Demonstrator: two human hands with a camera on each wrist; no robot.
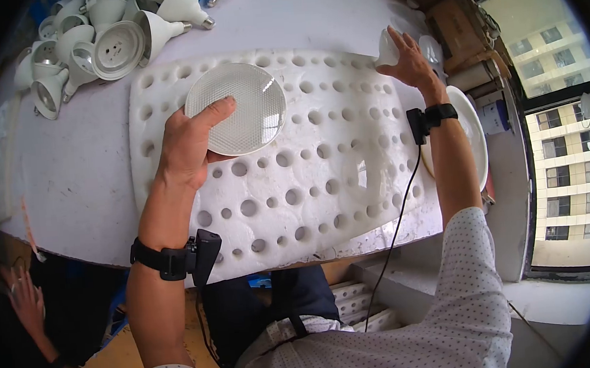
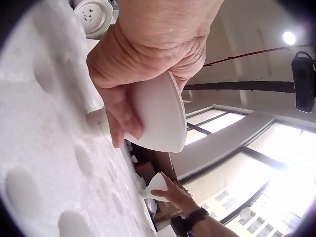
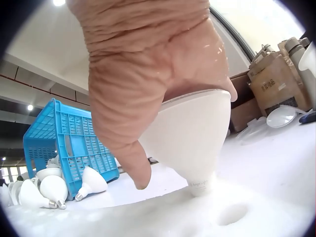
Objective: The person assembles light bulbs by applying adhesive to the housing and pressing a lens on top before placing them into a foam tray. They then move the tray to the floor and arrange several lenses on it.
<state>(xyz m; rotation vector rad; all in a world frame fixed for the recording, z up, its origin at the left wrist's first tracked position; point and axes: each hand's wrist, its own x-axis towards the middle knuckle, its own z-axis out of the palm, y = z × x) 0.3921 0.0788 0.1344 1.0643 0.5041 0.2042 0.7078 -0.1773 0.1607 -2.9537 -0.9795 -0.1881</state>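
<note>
My left hand point(image 1: 189, 142) grips a white lamp with a round textured lens point(image 1: 256, 111), thumb over the lens; in the left wrist view the fingers curl beneath its white shell point(image 2: 157, 116). The lamp is over the left part of a white foam board point(image 1: 270, 220) with rows of round holes. At the board's far right corner my right hand point(image 1: 411, 59) holds another white lamp point(image 1: 387, 49). The right wrist view shows that cone-shaped lamp point(image 3: 192, 136) wide end up, its narrow neck down at the foam; whether it sits in a hole I cannot tell.
Several white lamps point(image 1: 118, 49) are heaped at the back left, near a blue crate point(image 3: 86, 143). Cardboard boxes point(image 3: 276, 81) and clear covers point(image 3: 281, 116) lie along the right side. A large white round piece point(image 1: 468, 134) is beside my right forearm. Another person's hand point(image 1: 26, 298) shows lower left.
</note>
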